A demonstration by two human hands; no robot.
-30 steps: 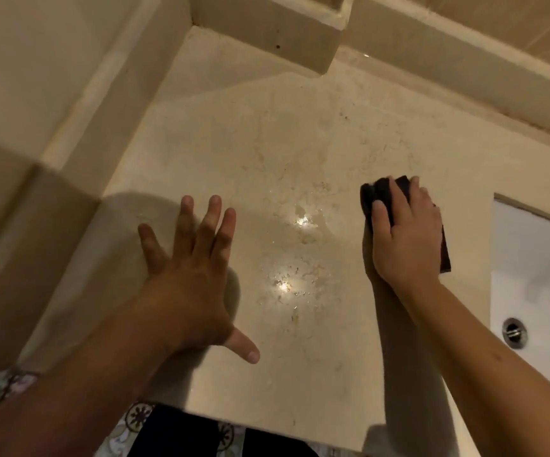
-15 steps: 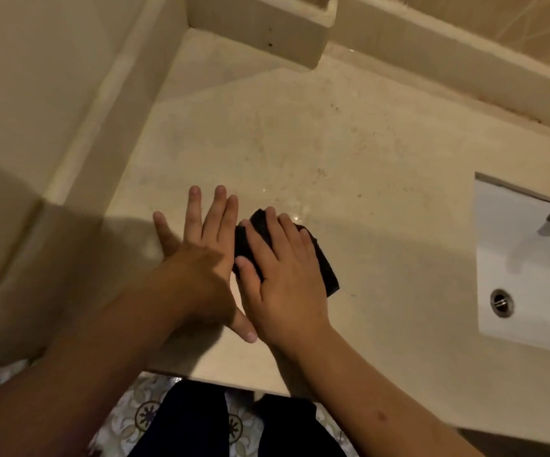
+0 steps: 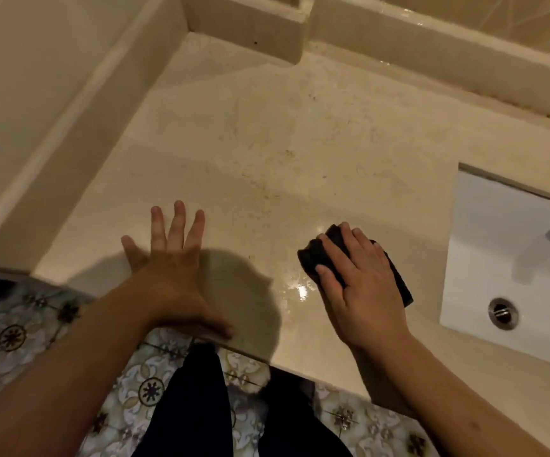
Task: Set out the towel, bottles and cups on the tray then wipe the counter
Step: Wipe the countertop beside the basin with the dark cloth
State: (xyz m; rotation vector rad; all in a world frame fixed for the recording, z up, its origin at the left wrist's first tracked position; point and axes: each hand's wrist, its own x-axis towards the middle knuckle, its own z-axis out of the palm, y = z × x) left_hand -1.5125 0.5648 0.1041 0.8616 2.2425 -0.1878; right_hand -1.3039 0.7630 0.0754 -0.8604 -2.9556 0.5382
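A beige stone counter (image 3: 267,153) fills the view, wet and shiny near its front edge. My right hand (image 3: 362,285) presses flat on a dark folded cloth (image 3: 316,255) on the counter, just left of the sink. Its fingers lie over the cloth and cover most of it. My left hand (image 3: 171,268) rests flat on the counter near the front edge, fingers spread, holding nothing. No tray, bottles, cups or towel are in view.
A white sink basin (image 3: 511,265) with a metal drain (image 3: 502,313) is set into the counter at the right. Raised ledges (image 3: 250,24) border the counter at the back and left. Patterned floor tiles (image 3: 135,390) and dark trouser legs show below the front edge.
My right hand has slid the cloth to the right, away from my left hand and toward the sink. My left hand has stayed flat near the front edge.
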